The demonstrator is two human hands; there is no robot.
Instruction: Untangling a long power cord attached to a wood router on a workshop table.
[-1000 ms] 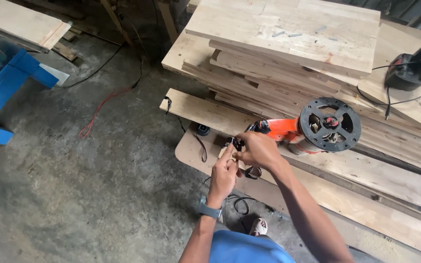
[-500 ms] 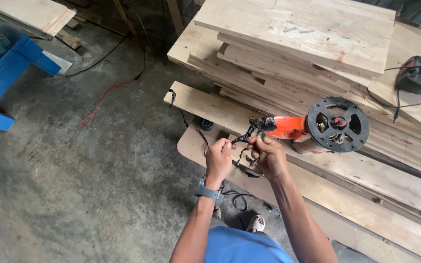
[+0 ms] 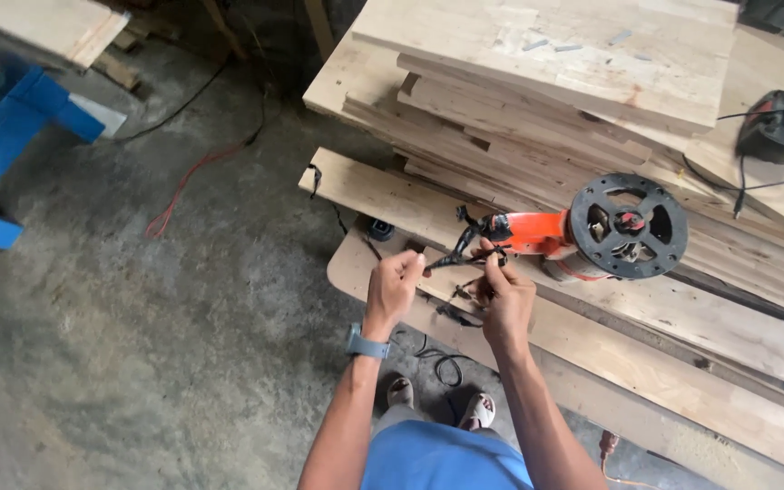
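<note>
- Head view: left hand (image 3: 394, 283) pinched shut on the black cord (image 3: 461, 249), right hand (image 3: 504, 295) likewise clenched on it a little nearer the tool.
- Cord ran from both hands up into the tail of the orange power tool (image 3: 583, 231), lying on its side on a long pale plank (image 3: 537, 263) (a low stack, no desk here).
- Seemed a matter of working the cord end between the fingers; best done with the tool left resting on the plank, hands close together, cord kept short and slack, not tugged against the body.
- Tool: smooth orange plastic body, round black spoked base facing up, dull and hard-looking.
- Planks: pale raw wood, flat, square-edged, stacked unevenly; wider slab (image 3: 573, 45) topmost, grain faintly visible.
- Rounded board (image 3: 356, 263) below the plank, edge curved.
- Floor (image 3: 138, 363): rough grey concrete, stained, with a thin red wire (image 3: 188, 186) trailing across.
- Blue painted frame (image 3: 11, 154) at far left, well apart.
- Second dark tool (image 3: 778, 132) at right on the stack, its cable looping (details too blurred).
- Grey wristband (image 3: 367, 346) on the left wrist.
</note>
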